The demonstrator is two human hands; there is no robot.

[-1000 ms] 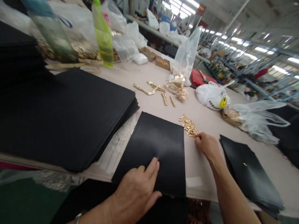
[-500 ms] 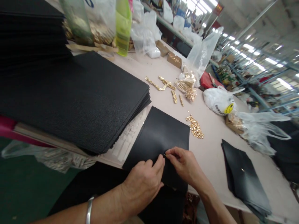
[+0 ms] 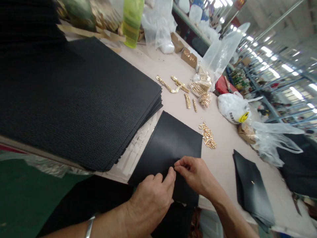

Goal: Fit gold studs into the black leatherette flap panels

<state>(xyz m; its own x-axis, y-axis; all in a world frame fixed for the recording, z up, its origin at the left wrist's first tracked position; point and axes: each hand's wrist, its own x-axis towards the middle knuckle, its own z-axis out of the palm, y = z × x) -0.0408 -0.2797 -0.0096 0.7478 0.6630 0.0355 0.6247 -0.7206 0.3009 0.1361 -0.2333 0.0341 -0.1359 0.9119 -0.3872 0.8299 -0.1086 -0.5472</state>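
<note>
At the far left, a thick stack of black sheets (image 3: 86, 99) stands ready, and its top sheet shows no gold piece. To its right, a single black sheet (image 3: 170, 135) lies on the surface (image 3: 223, 155) near its front edge, under both hands; this one seems partway through. The left hand (image 3: 155, 195) rests on it, fingers together and extended; whether its hidden thumb grips the edge I cannot tell. The right hand (image 3: 198, 175) meets it, thumb and forefinger in a narrow pinch; what lies between them is too small to tell. Farther right, a thinner black pile (image 3: 255, 185) carries a small gold piece (image 3: 253, 182) on top, so at least that sheet looks done.

Across the surface stand a yellow-green bottle (image 3: 133, 24), a small cardboard box (image 3: 189, 59), gold strips (image 3: 187, 100), loose gold links (image 3: 208, 136) and a knotted white bag (image 3: 232, 107). Beyond, blue racks (image 3: 268, 96) run under bright ceiling lights (image 3: 287, 67).
</note>
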